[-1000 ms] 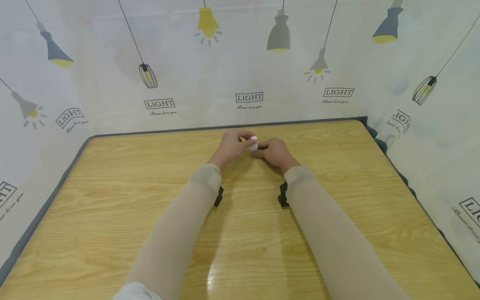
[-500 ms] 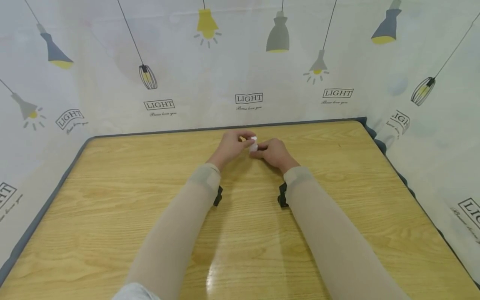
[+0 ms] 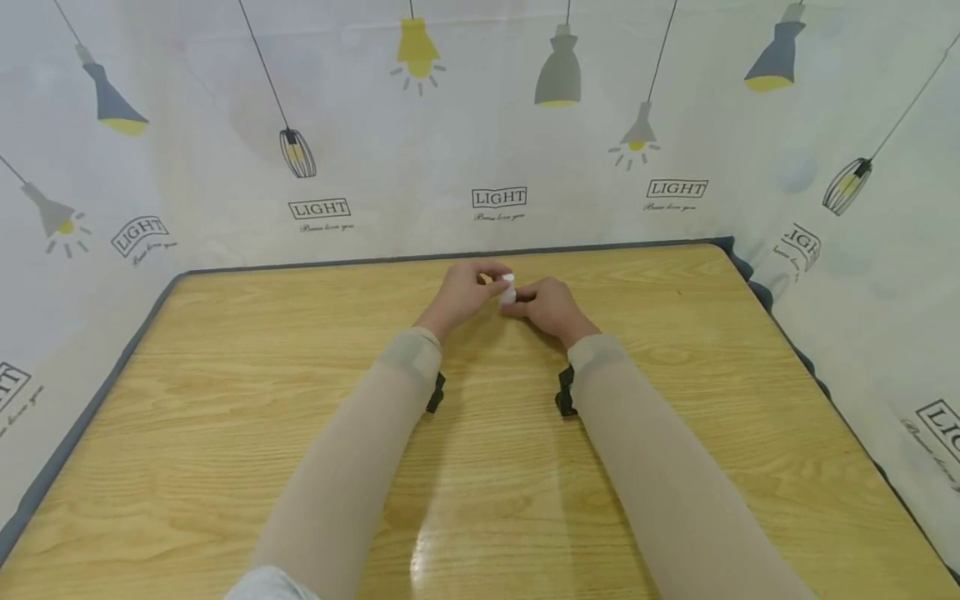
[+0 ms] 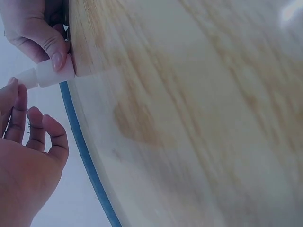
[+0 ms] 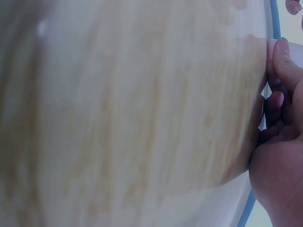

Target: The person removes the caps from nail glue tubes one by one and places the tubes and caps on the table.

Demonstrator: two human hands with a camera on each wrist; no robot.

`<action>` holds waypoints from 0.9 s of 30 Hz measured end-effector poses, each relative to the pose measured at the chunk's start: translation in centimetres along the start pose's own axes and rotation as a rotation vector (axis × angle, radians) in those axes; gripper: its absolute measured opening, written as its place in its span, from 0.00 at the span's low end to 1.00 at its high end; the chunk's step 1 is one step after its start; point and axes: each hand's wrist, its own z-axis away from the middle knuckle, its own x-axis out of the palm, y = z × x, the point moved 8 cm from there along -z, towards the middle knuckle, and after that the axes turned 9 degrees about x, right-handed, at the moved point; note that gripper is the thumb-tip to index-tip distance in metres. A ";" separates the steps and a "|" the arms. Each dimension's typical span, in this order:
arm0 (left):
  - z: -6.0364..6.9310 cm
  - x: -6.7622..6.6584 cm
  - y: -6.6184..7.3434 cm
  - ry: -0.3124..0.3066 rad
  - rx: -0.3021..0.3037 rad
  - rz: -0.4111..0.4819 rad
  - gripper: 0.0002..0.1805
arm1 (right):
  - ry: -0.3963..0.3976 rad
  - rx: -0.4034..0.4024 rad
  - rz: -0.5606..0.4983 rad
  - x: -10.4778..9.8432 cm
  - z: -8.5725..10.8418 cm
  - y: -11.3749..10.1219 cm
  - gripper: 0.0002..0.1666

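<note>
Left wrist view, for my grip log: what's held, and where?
A white, bottle-shaped cylinder: left hand pinches its narrower end, right hand its wider body.

Head view: one white container (image 3: 508, 289), upper centre of the frame. One left hand (image 3: 465, 292) and one right hand (image 3: 553, 306), same area. Beige sleeves (image 3: 348, 467): two, lower left and lower right of centre. Black fittings (image 3: 566, 393): two, mid-frame. Table (image 3: 495, 500): one. Printed lamps (image 3: 558, 73), along the top: eight, comprising three grey, two blue, two wire-caged, one yellow. LIGHT labels (image 3: 499, 197): seven, partly cut ones included.
</note>
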 end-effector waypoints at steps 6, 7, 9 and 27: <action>0.1 -0.3 -0.1 0.013 -0.003 0.001 0.16 | 0.012 -0.005 0.016 0.0 -0.1 0.0 0.24; 0.1 -0.3 -0.1 0.016 -0.005 0.003 0.15 | 0.014 -0.005 0.016 0.0 -0.1 0.0 0.24; 0.1 -0.3 -0.2 0.019 -0.011 0.007 0.15 | 0.015 -0.003 0.014 0.0 -0.1 0.0 0.24; -0.1 0.3 -0.3 -0.029 0.005 -0.002 0.18 | -0.006 0.008 -0.001 0.1 -0.3 0.1 0.25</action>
